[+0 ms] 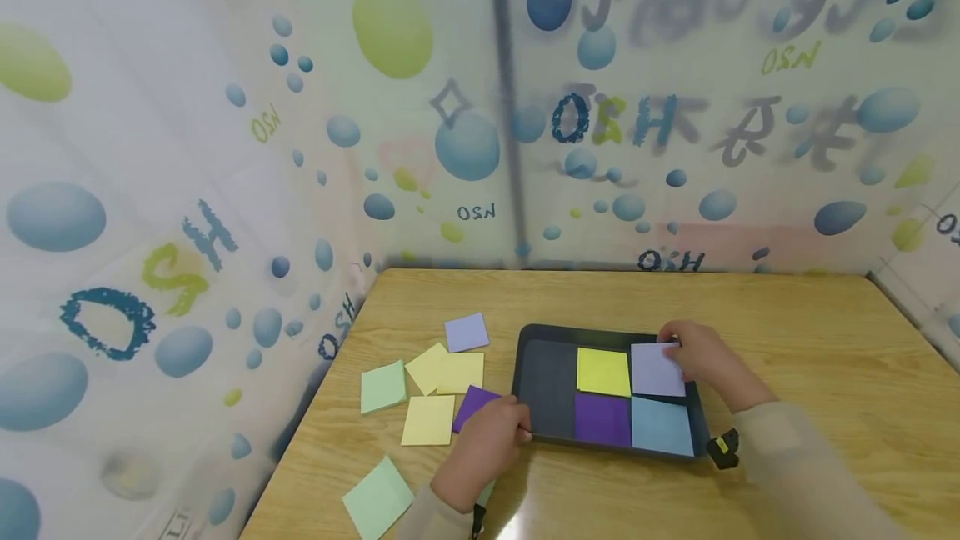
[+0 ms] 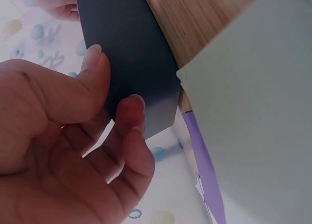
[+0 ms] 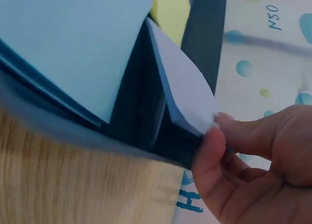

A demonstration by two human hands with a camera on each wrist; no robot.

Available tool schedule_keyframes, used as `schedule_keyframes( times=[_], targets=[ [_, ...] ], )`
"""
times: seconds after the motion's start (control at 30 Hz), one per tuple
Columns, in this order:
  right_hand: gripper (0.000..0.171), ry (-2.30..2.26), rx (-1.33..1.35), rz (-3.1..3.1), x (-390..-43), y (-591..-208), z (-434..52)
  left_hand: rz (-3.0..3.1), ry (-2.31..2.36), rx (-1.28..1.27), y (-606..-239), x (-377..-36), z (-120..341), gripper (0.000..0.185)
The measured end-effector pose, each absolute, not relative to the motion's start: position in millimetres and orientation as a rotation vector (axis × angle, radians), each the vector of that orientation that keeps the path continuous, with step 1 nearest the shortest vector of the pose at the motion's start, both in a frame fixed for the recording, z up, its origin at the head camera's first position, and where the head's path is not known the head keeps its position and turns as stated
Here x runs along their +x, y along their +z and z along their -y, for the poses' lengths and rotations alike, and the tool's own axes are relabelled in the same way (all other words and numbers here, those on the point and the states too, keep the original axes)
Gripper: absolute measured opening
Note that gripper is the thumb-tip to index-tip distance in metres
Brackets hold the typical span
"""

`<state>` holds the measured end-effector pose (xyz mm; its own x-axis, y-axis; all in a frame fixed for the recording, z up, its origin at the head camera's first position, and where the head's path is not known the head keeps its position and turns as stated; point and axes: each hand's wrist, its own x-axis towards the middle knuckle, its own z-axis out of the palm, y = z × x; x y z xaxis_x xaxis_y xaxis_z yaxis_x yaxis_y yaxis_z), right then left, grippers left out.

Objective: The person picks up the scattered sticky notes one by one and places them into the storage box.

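Backdrop [image 1: 225,148] reads "OSH"; hands at tray [image 1: 540,382]

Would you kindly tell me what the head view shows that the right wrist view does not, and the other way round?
Only the head view shows the left hand gripping the tray's left edge, the purple pad in the tray, and loose pads on the table. Only the right wrist view shows, close up, the grip: thumb and fingers pinching the lavender pad's corner, the pad tilted off the tray floor. Both show the right hand, lavender pad, blue pad, yellow pad and tray.
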<state>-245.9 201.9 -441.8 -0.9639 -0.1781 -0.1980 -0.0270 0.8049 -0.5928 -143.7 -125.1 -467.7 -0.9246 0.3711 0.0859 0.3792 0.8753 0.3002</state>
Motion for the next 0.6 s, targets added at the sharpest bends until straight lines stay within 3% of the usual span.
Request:
schedule_keyframes(
  times=[0.6],
  targets=[
    [0.031,-0.484,-0.08,-2.795,-257,-435,-176,2.995,-0.492,-0.635,-469,-145,126,0.017]
  ],
)
